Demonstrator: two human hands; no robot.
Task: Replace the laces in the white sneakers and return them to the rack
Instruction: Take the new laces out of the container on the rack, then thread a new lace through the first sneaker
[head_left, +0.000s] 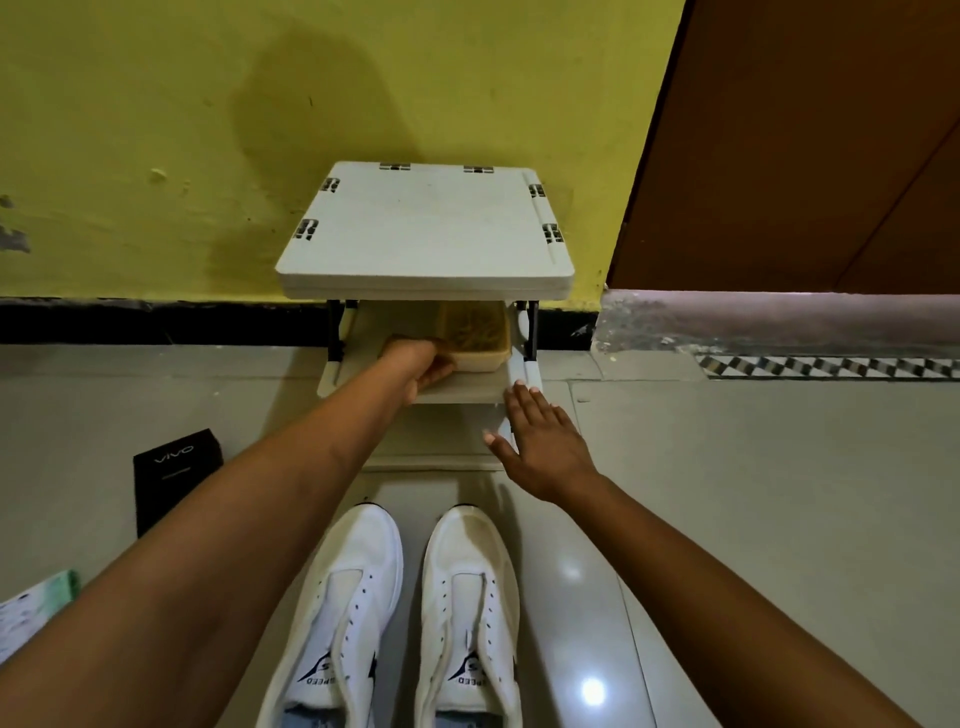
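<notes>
Two white sneakers, a left one (343, 603) and a right one (470, 597), stand side by side on the floor with empty eyelets and no laces. Beyond them a white rack (426, 234) stands against the yellow wall. On its middle shelf sits a translucent beige container (475, 335) with yellowish contents. My left hand (418, 366) reaches into that shelf and grips the container's near left corner. My right hand (535, 441) hovers with straight fingers beside the rack's front right leg (524, 371), fingertips close to it, holding nothing.
A black phone box (176, 478) lies on the floor at the left. A white and green paper (36, 610) pokes in at the left edge. A brown door (810, 145) stands at the right, with a checkered strip (826, 366) along its threshold.
</notes>
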